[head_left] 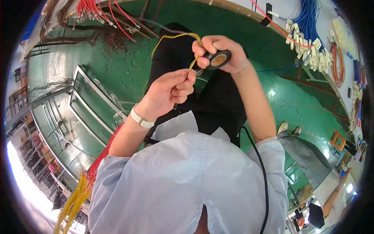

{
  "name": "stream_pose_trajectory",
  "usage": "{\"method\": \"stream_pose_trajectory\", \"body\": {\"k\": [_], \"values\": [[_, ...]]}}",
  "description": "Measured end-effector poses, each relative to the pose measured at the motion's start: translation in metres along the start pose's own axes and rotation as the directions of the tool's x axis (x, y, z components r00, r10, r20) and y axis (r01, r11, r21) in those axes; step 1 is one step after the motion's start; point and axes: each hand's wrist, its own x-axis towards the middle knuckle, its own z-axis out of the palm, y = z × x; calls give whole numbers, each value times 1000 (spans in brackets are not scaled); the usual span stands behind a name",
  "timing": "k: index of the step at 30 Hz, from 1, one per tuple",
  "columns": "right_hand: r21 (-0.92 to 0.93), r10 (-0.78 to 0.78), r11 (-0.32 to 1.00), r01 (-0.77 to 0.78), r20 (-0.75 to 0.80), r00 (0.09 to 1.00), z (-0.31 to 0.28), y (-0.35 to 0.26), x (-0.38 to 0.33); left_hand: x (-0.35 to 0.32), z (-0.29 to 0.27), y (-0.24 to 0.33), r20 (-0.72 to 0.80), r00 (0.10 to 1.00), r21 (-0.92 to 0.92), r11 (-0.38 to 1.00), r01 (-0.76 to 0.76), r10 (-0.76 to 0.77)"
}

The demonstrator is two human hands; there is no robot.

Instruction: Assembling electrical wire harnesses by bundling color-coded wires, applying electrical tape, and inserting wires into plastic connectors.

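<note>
In my right hand (224,52) is a roll of black electrical tape (219,59), its tan core facing up. A yellow wire (177,36) runs past those fingers and curves off to the left over my dark trousers. My left hand (173,87) is closed, pinching the wire between thumb and forefinger just below the roll. Only a short stretch of wire shows between the two hands. Whether tape is wound on it there is too small to tell. Both hands are raised above my lap.
Red wires (87,9) hang over a bench at the far left. Blue wires with white connectors (309,46) hang from the bench at the far right. A metal frame (93,101) stands to my left, near yellow wires (74,202). Another person (327,191) is at the lower right.
</note>
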Motion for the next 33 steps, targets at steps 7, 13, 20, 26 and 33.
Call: {"method": "stream_pose_trajectory", "body": {"k": [7, 13, 20, 26, 33], "values": [[-212, -49, 977, -4, -243, 969, 6, -16, -20, 27, 9, -3, -18, 997, 29, 997, 72, -71], [-170, -141, 982, 78, -394, 908, 5, -5, -41, 43, -4, 0, -92, 991, 226, 968, 113, -95], [328, 133, 935, 134, -676, 725, 7, 50, -72, 47, -9, -8, -215, 970, 376, 926, -29, 117], [440, 311, 894, -87, -468, 827, 40, 71, -71, 39, 0, -28, -52, 947, 713, 676, -187, 317], [396, 432, 866, -307, -281, 857, 60, 58, -71, 18, 10, -4, 74, 997, 754, 652, -76, 30]]}}
